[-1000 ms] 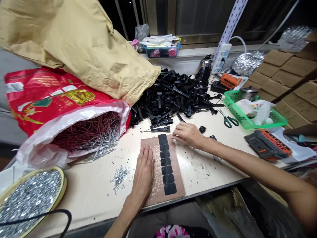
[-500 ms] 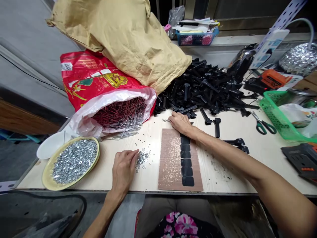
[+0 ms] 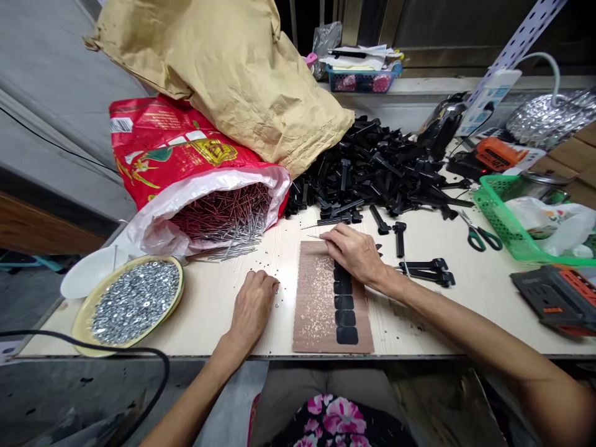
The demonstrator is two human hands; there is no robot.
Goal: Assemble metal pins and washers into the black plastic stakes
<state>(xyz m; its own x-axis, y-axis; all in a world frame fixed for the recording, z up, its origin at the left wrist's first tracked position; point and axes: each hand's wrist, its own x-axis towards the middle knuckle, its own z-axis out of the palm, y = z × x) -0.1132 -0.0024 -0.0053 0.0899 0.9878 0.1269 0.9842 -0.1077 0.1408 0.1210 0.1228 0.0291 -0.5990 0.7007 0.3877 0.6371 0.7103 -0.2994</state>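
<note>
My left hand (image 3: 254, 305) rests on the table with its fingers bent down and together over small metal washers (image 3: 277, 304). What the fingertips hold, if anything, is hidden. Above the brown cardboard sheet (image 3: 311, 338), my right hand (image 3: 356, 253) is closed in a pinch, and a thin metal pin (image 3: 313, 236) sticks out to the left of its fingertips. A column of black squarish pieces (image 3: 346, 318) lies on the cardboard, its upper end covered by that hand. Pale specks dot the sheet's left half.
A yellow bowl of washers (image 3: 137, 304) and a white bowl (image 3: 88, 273) stand left. A red bag (image 3: 162, 139) spills long pins. Black plastic parts (image 3: 372, 167) are heaped behind. Scissors (image 3: 479, 236), a green basket (image 3: 512, 233) and a battery-like tool (image 3: 554, 298) lie right.
My left hand has moved right, onto the small pile of washers. My right hand has drawn back from the heap's edge, slightly right and nearer to me, over the cardboard.
</note>
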